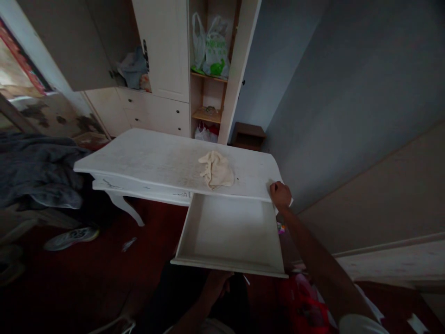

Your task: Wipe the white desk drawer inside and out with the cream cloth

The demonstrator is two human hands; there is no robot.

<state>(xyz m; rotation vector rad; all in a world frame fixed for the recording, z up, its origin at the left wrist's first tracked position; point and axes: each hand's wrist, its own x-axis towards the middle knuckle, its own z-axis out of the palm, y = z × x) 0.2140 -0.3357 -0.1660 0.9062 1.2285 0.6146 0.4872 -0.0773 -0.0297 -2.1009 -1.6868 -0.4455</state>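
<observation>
A white table (pixel 156 148) with curved edges stands before me, its right drawer (pixel 229 232) pulled out and bare inside. My right hand (pixel 281 195) is closed at the table's front right corner, pressing a thin white wipe or cloth (pixel 270 184) whose edges stick out around the fist. Below the drawer's front edge is my left hand (pixel 219 284). Its fingers look curled, and the drawer front and shadow hide what they hold, if anything. On the tabletop, near the open drawer, lies a crumpled cream cloth (pixel 218 171). Grey smudges mark the surface left of it.
Behind the table is a white wardrobe (pixel 163 55) with open doors and plastic bags (pixel 216 48) on a shelf. A grey blanket (pixel 38 167) hangs at the left above a shoe (pixel 71 238). Red bags (pixel 302 301) lie on the floor at right, near the wall (pixel 365 93).
</observation>
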